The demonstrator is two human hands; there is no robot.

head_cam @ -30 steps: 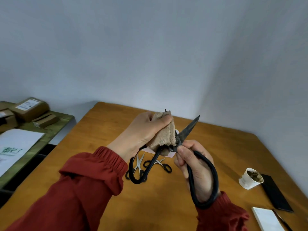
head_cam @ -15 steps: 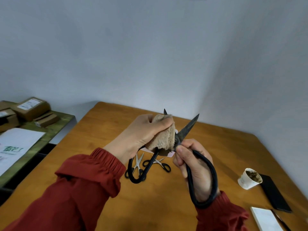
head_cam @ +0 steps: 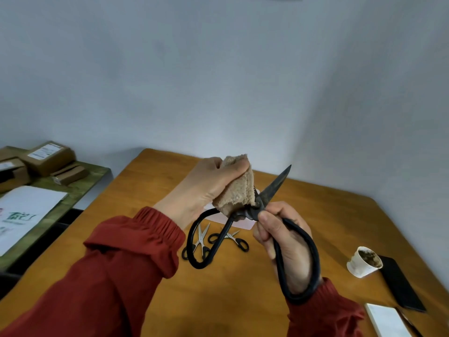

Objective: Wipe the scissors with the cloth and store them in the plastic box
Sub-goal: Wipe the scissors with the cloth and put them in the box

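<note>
Large black scissors point(head_cam: 273, 190) are held up above the wooden table point(head_cam: 315, 220), blades spread. My right hand point(head_cam: 284, 242) grips one big loop handle, thumb near the pivot. My left hand point(head_cam: 209, 186) grips a beige cloth point(head_cam: 237, 190) wrapped over the other blade, which is fully hidden inside it. The second loop handle point(head_cam: 201, 242) hangs free below the cloth. Two small scissors point(head_cam: 201, 239) with black handles lie on the table beneath, next to a pale flat sheet or lid point(head_cam: 218, 218). No plastic box is clearly visible.
A tipped white paper cup point(head_cam: 364, 262) with dark residue lies at the right, beside a black flat object point(head_cam: 401, 285) and a white pad point(head_cam: 386, 319). At the left, a green side table point(head_cam: 73, 188) carries cardboard boxes point(head_cam: 48, 156) and white paper point(head_cam: 21, 212).
My left hand has slid the cloth up along the blade, so the tip that showed above it is now covered. The right hand and scissors stay almost still.
</note>
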